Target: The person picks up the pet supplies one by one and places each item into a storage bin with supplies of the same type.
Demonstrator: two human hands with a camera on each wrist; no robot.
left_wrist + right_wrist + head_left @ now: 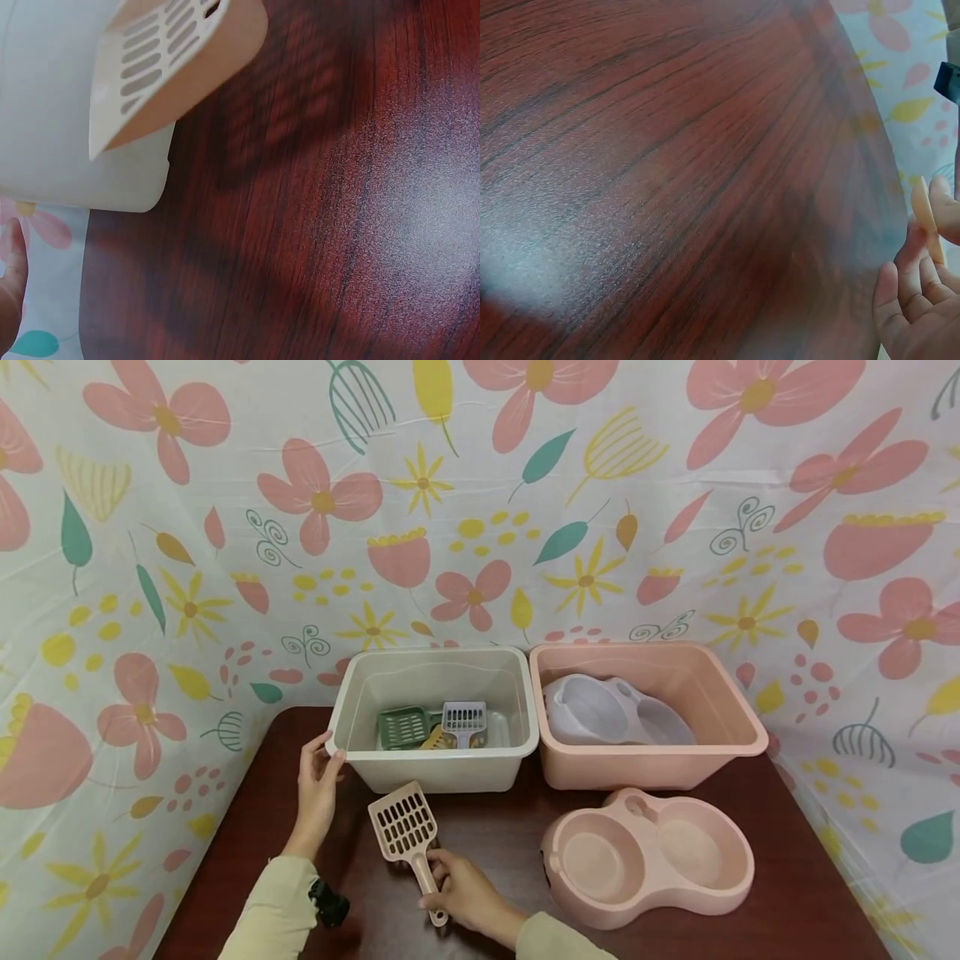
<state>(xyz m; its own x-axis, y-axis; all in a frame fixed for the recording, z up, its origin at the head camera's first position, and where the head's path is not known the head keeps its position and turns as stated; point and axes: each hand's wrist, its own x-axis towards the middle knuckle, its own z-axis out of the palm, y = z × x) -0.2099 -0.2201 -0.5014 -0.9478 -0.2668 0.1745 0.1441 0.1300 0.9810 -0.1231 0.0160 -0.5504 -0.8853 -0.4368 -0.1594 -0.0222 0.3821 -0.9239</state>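
Observation:
A beige-pink slotted litter scoop point(407, 823) is tilted over the table, head toward the litter boxes. My right hand point(471, 889) grips it by the handle; the right wrist view shows the handle point(925, 210) between thumb and fingers. At the left front corner of the grey-white litter box point(435, 768), my left hand point(315, 785) holds the rim with thumb and fingers. Inside that box lie a green scoop point(403, 727), a lilac scoop point(465, 718) and a yellow one point(437, 739), partly covered. The left wrist view catches one digit of the left hand point(13, 259).
A pink litter box point(637, 768) adjoins the grey-white one on the right, with a lilac double bowl point(600, 710) inside. In front of it sits a pink double bowl point(697, 897) on the dark red-brown table point(360, 910). A floral cloth point(480, 510) hangs behind and at both sides.

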